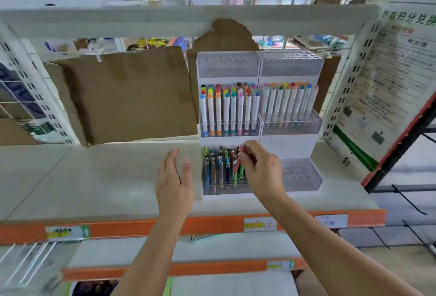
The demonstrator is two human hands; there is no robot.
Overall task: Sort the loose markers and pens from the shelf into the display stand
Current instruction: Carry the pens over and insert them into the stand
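A clear tiered display stand (292, 128) sits on the shelf (99, 177). Its middle tier holds white markers (230, 111) with coloured caps, and a second row of markers (289, 101) fills the right half. The lower left tier holds several upright pens (218, 168). My right hand (262, 170) pinches a red pen (239, 160), tip down, over that lower left tier. My left hand (175, 177) hovers beside the stand's left edge, fingers apart and holding nothing. The lower right tier (299, 175) shows bare holes.
Brown cardboard sheets (127, 92) lean against the back of the shelf, left of the stand. An orange shelf edge (146, 226) with price labels runs below my wrists. A printed notice (391, 78) hangs at the right on a perforated upright.
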